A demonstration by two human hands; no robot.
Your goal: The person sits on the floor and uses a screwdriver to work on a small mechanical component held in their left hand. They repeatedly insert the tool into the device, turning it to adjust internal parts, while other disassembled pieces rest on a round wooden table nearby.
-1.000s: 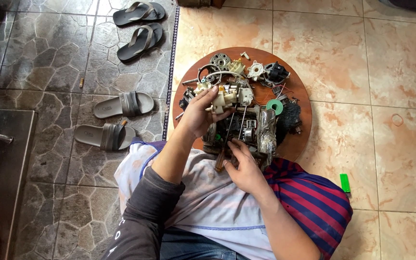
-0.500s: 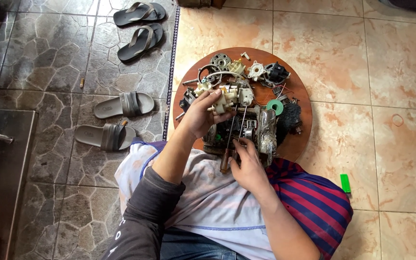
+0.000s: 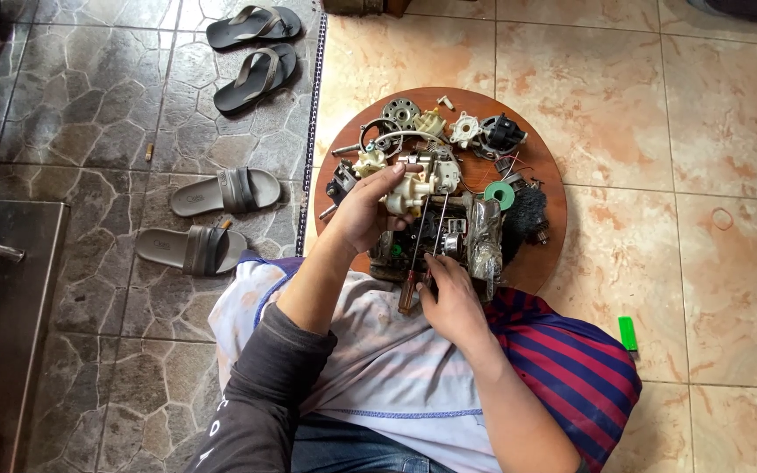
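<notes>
**Two hands, one small motor on a round board**

Two hands met over a round wooden board point(image 3: 547, 263) crowded with machine parts. The left hand point(image 3: 363, 210) was curled around a cream plastic gear housing point(image 3: 413, 186), pinning it against the dark motor block point(image 3: 435, 236) beneath, most likely so the piece would not shift under the tool. The right hand point(image 3: 449, 293) was closed on the handle of a screwdriver point(image 3: 415, 254), whose thin shaft ran up from the near edge of the board to the housing; the tip seemed to sit just beside the left fingers, though exactly where it touched could not be made out.

The housing lay between the hands, above the right and under the left. Loose parts were pushed to the far rim, out of the way: a green ring point(image 3: 499, 194), a black fan piece point(image 3: 503, 133), a grey disc point(image 3: 400, 112). Sandals point(image 3: 221, 191) lay on the stone floor to the left, and a green lighter point(image 3: 627, 334) on the tiles to the right.
</notes>
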